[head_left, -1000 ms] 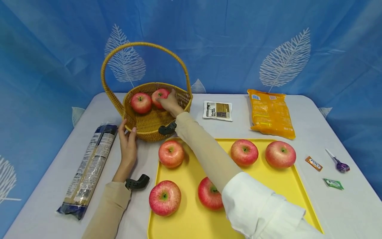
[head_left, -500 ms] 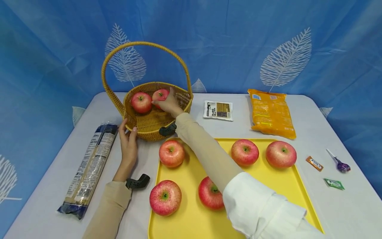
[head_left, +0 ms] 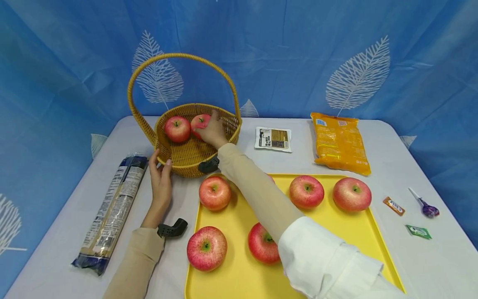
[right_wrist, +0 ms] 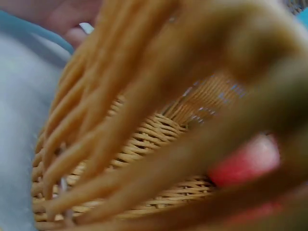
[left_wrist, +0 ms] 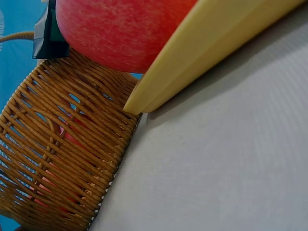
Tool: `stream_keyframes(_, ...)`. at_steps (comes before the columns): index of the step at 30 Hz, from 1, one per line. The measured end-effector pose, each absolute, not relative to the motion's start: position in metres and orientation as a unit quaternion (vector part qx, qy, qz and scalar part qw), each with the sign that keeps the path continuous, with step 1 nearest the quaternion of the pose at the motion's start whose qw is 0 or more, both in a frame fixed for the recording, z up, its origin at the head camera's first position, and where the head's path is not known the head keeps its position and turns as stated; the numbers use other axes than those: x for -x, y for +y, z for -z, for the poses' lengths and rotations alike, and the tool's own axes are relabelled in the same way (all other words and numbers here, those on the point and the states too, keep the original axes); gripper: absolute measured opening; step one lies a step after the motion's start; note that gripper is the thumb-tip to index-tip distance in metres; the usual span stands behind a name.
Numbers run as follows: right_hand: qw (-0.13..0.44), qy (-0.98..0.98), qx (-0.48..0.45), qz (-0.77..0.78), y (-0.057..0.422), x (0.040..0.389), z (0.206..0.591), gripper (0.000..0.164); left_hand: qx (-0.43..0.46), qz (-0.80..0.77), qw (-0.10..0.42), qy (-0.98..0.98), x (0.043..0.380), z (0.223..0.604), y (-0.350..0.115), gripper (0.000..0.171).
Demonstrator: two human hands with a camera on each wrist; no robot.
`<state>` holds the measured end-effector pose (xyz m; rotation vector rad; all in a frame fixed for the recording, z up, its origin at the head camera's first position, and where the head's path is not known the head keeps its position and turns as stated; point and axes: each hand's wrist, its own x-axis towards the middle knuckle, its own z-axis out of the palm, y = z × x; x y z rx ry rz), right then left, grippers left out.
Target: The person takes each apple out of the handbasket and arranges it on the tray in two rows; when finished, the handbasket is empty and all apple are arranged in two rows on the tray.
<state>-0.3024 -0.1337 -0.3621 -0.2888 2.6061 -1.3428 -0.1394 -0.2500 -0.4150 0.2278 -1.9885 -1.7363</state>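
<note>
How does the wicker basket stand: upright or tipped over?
Upright: the basket has its mouth facing up, its handle arching above it, and two apples inside.

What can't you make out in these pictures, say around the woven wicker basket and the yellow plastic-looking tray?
Head view: part of the round red apple in the golden-brown wicker basket, behind the right hand.
Head view: most of a second round red apple, behind the beige fabric sleeve.
Head view: the yellow rectangular tray's near edge, cut off by the picture's bottom.
Right wrist view: the nearest wicker strands, blurred.
</note>
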Motion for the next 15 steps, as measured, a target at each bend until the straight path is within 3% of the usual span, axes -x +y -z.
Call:
stream_keyframes(8,0.072,0.927,0.122,0.347,-0.135,0.299,0.361,0.084,-0.08,0.625,0.258,-0.732,0.144,0.428,-0.255,0.049)
stream_keyframes(15,0.063,0.926,0.118,0.353,-0.137,0.3,0.362,0.088,-0.082,0.625,0.255,-0.733,0.145,0.427,-0.254,0.049)
